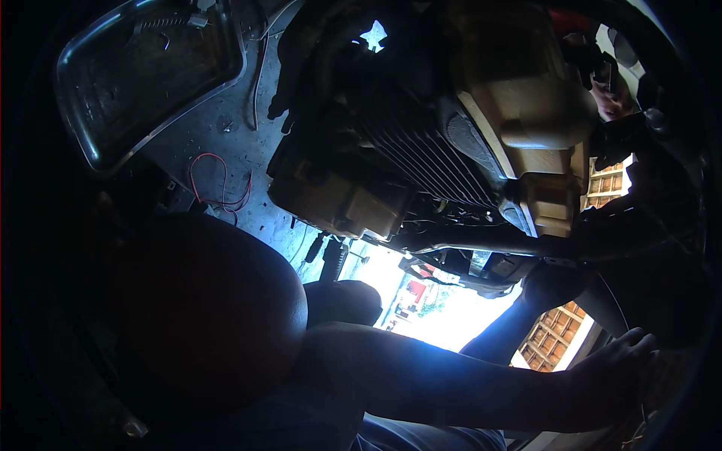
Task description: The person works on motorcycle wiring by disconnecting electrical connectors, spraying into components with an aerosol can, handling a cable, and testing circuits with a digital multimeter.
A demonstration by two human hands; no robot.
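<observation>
The motorcycle-like engine [429, 143], with cooling fins and a tan cover, fills the upper middle. My right hand [617, 368] is at the lower right, fingers bent together around a thin wire [615, 301] beside a dark panel [662, 301]. My left hand [553, 287] is raised beyond my right forearm, against the underside of a dark tube [481, 242]; deep shadow hides its fingers and anything they hold.
A metal tray [150, 83] with a spring [162, 24] lies on the floor [252, 161] at upper left. Red wire [223, 201] is near my knee [218, 301]. Part of what looks like another person's hand [613, 101] shows at upper right.
</observation>
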